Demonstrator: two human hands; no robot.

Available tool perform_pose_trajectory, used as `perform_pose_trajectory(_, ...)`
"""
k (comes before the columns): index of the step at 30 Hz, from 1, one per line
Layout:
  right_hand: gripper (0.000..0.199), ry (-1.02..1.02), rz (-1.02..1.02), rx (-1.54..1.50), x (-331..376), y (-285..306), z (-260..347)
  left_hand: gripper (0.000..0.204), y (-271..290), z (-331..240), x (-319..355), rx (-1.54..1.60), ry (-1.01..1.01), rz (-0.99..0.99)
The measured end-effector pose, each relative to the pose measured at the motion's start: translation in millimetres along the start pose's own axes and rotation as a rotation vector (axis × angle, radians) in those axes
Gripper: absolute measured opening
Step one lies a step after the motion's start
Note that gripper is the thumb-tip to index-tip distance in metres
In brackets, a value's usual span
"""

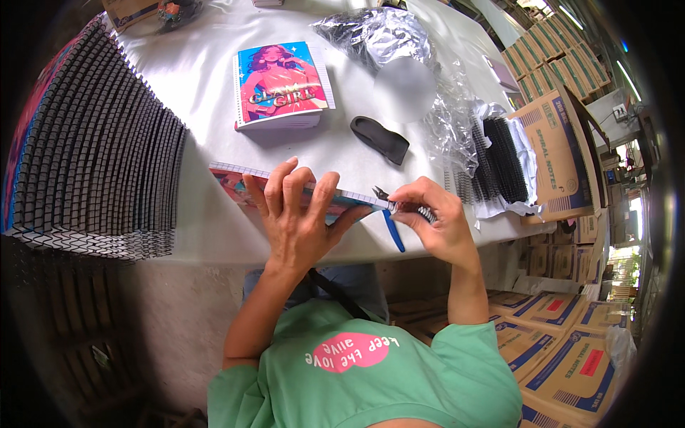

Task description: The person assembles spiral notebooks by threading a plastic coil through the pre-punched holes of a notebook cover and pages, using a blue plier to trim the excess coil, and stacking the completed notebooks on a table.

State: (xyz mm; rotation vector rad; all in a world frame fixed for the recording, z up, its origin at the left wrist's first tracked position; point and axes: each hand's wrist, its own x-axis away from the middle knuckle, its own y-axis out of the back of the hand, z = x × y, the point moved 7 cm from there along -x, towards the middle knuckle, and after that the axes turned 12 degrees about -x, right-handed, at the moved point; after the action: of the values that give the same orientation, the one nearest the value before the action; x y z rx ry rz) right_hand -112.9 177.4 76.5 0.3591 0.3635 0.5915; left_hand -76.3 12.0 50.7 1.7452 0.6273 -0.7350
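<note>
A notebook (349, 197) stands on edge near the front of the white-covered table, its pages and punched side facing up. My left hand (294, 214) grips it, with fingers spread over the upper side and thumb against the near face. At its right end, my right hand (444, 217) is closed around small cutting pliers (394, 232) with a blue handle; their dark jaws point away from me beside the notebook's corner. A short piece of spiral coil (427, 213) shows at my right fingers; whether I pinch it is unclear. Beyond lies a black curved object (380, 140).
A tall stack of coil-bound notebooks (100, 157) fills the table's left side. Unbound notebooks with a pink and blue cover (280, 84) lie farther back. Crumpled clear plastic (389, 39), black coils (503, 160) and an open carton (556, 153) occupy the right. Cartons (571, 364) are stacked below.
</note>
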Motion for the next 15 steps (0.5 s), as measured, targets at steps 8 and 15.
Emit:
perform_pose_trajectory(8, 0.032, -0.113, -0.020, 0.278, -58, 23, -73, 0.048, 9, 4, -7, 0.141, -0.026, 0.073)
perform_pose_trajectory(15, 0.039, -0.079, -0.164, 0.186, -50, 35, -124, 0.047, 8, 6, 0, 0.198, 0.004, 0.096)
